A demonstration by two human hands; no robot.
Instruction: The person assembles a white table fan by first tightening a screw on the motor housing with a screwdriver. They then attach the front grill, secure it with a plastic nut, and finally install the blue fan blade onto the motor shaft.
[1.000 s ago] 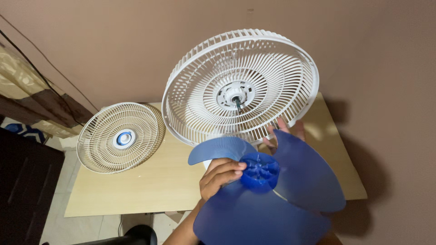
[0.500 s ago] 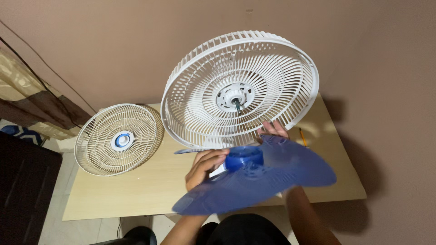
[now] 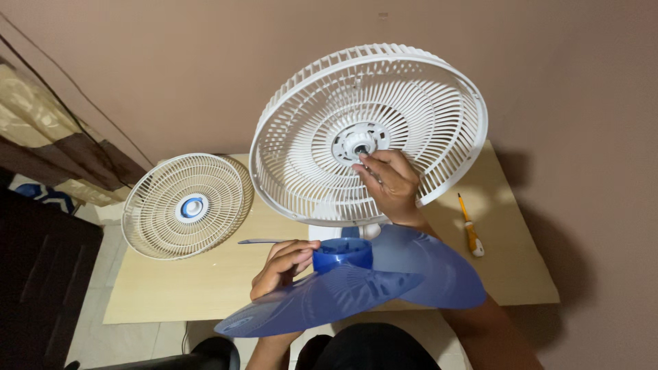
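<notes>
Two hands | left hand (image 3: pixel 279 266) grips glossy blue blade (image 3: pixel 356 288) | right hand (image 3: pixel 387 183) on ribbed white grille (image 3: pixel 308 171)

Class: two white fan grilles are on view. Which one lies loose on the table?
The smaller left grille, with a blue centre; the other grille stands upright on the fan.

Left hand (image 3: pixel 279 266) curls closed at lower centre, while right hand (image 3: pixel 388 183) reaches up mid-frame, fingers pinched.
</notes>
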